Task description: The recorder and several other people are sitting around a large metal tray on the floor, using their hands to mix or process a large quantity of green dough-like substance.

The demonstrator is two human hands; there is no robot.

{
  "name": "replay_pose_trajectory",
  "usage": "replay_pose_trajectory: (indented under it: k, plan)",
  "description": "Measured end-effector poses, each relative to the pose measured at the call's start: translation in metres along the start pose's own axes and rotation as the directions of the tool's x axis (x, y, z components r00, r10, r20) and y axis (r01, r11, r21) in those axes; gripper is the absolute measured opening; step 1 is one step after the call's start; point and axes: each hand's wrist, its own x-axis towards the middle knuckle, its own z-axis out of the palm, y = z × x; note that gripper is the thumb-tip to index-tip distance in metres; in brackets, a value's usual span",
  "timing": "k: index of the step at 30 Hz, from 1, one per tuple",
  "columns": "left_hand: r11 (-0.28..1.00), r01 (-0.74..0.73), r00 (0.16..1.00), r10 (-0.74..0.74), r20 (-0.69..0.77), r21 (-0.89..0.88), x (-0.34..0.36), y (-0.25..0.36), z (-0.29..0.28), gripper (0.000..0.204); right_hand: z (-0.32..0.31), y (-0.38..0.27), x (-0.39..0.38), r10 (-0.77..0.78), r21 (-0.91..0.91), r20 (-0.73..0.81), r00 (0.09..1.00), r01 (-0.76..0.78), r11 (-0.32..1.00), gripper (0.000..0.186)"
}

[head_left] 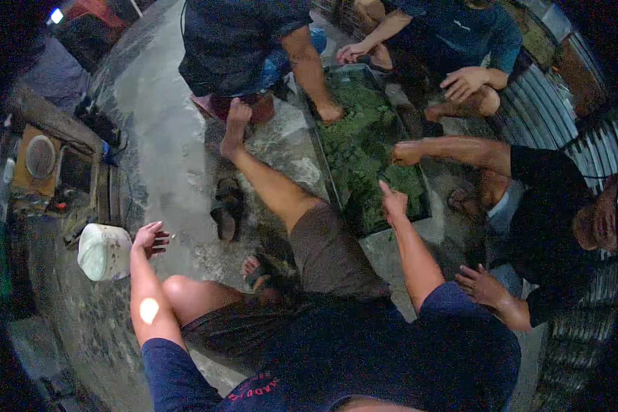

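Note:
My left hand [151,238] hangs beside the white bucket [108,252], near its right side, palm turned inward and fingers apart. A tiny pale speck shows just past its fingertips; I cannot make out what it is. My right hand [394,204] reaches over the near right part of a long, dark-framed glass-like panel [360,147] with a mottled green surface. Its index finger stretches out and the other fingers are folded; no held thing shows. At the panel's right edge is another person's closed hand [408,152]. A further person's hand [330,112] touches the far left part.
Several people sit around the panel. My bare right leg [271,175] stretches along its left side. Dark sandals [226,209] lie on the concrete floor [154,158]. A low red seat [261,112] is at the back; corrugated metal [539,103] borders the right.

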Motion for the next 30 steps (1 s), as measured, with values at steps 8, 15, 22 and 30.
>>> replay_pose_trajectory:
  k: [8, 15, 22, 30]
  plan:
    - [1.0, 0.002, 1.0, -0.003, -0.014, -0.027, -0.009, -0.013, -0.012, 0.043, 0.008, 0.02, -0.01, 0.112, -0.013, 0.201, 0.973, -0.111, 0.994, 0.04]
    - [0.999, -0.015, 0.999, 0.017, 0.036, -0.052, -0.002, -0.01, -0.017, 0.045, 0.001, 0.031, -0.013, 0.204, 0.082, 0.108, 0.973, -0.214, 0.973, 0.031]
    - [0.999, -0.004, 0.999, 0.006, 0.045, -0.037, -0.009, -0.01, -0.018, 0.042, 0.015, 0.013, -0.03, 0.147, -0.148, 0.207, 0.967, -0.117, 0.982, 0.036]
    - [0.997, 0.035, 0.999, -0.032, 0.041, -0.066, 0.011, -0.015, -0.026, 0.035, 0.001, 0.032, 0.012, -0.099, 0.178, 0.361, 0.927, 0.036, 0.983, 0.025]
